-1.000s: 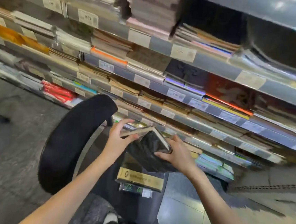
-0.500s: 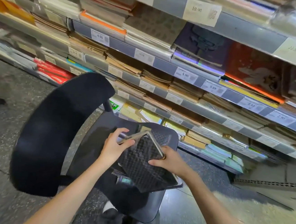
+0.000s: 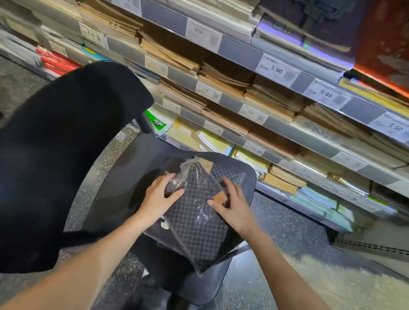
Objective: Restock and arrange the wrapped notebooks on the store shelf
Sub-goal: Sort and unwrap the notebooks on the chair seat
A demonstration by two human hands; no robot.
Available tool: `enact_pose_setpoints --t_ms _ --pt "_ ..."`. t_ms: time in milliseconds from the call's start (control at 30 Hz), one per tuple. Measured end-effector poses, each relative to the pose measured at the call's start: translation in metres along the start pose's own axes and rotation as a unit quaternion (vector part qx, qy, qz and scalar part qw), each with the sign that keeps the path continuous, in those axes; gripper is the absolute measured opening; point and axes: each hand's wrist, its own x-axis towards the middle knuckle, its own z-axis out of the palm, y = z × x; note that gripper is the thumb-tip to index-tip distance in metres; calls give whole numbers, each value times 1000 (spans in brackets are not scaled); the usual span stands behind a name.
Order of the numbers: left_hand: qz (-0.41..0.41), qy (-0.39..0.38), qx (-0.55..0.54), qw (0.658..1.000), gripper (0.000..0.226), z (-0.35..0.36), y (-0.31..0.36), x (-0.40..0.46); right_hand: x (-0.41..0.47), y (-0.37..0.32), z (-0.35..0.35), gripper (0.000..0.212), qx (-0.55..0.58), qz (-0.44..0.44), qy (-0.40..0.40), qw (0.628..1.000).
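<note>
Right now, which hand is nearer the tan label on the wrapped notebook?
Right. The right hand has its fingers round the tan label; the left hand rests on the wrapped notebook at its far left edge.
</note>
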Motion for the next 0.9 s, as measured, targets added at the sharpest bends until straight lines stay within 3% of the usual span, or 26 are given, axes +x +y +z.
enact_pose_setpoints --t_ms 167,333,467,567,633,733,900 --pt "-16 28 37 999 57 6 1 1 0 4 0 76 -148 -77 55 984" --pt "-22 37 151 988 59 9 14 6 4 1 5 78 -165 -102 50 980" --pt "33 83 62 994 45 11 26 13 10 -10 4 80 -182 -103 81 975" --pt "35 92 -74 992 25 10 35 19 15 -27 4 58 -147 -76 98 981" --pt "54 91 -68 992 18 10 39 22 20 -39 5 47 -89 -52 102 989" --pt "77 66 -60 993 24 13 35 23 29 -50 11 39 48 -24 123 991" --pt "116 37 -42 992 44 13 23 19 38 -67 18 32 133 -18 138 981"
